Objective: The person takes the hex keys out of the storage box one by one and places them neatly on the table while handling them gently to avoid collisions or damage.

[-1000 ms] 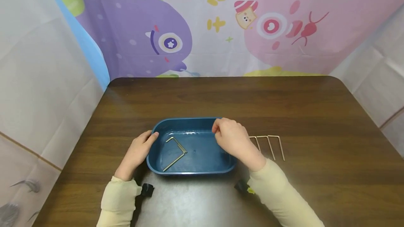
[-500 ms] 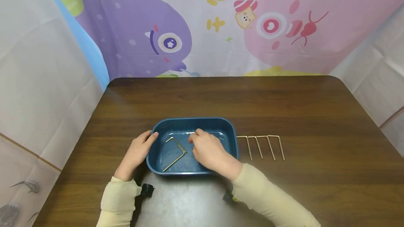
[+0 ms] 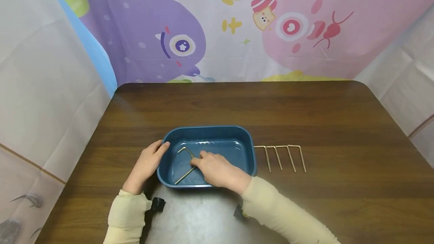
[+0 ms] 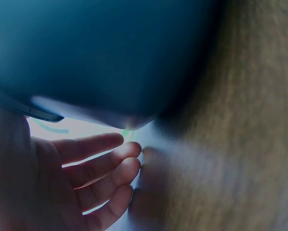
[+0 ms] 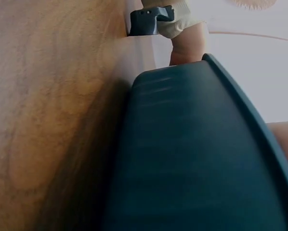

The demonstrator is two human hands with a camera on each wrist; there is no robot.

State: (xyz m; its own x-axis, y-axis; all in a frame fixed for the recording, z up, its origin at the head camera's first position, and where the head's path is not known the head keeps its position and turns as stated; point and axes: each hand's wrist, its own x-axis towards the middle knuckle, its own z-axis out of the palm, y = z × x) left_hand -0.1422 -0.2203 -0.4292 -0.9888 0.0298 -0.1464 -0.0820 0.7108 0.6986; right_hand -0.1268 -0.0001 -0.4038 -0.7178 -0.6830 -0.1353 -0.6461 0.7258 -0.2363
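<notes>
A blue plastic basin point(image 3: 217, 134) stands on the table, with two L-shaped brass-coloured hex keys point(image 3: 185, 176) on its floor, their ends meeting. My left hand point(image 3: 148, 161) holds the basin's left end, thumb over the rim. In the left wrist view its other fingers point(image 4: 100, 168) extend outside the wall, low near the table. My right hand point(image 3: 217, 169) reaches down into the basin and pinches a hex key where the two meet; its fingertips cover that spot. The right wrist view shows mostly the basin's outer wall point(image 5: 192, 154), not the pinch.
Several more hex keys point(image 3: 291, 159) lie in a row on the brown wooden table point(image 3: 339, 123), right of the basin. Black wrist mounts point(image 3: 158, 204) sit at both cuffs. A cartoon-printed curtain point(image 3: 230, 55) hangs behind the table.
My right hand has moved left from the basin's right rim, over its middle, and down onto the hex keys inside. The left hand and basin stay put.
</notes>
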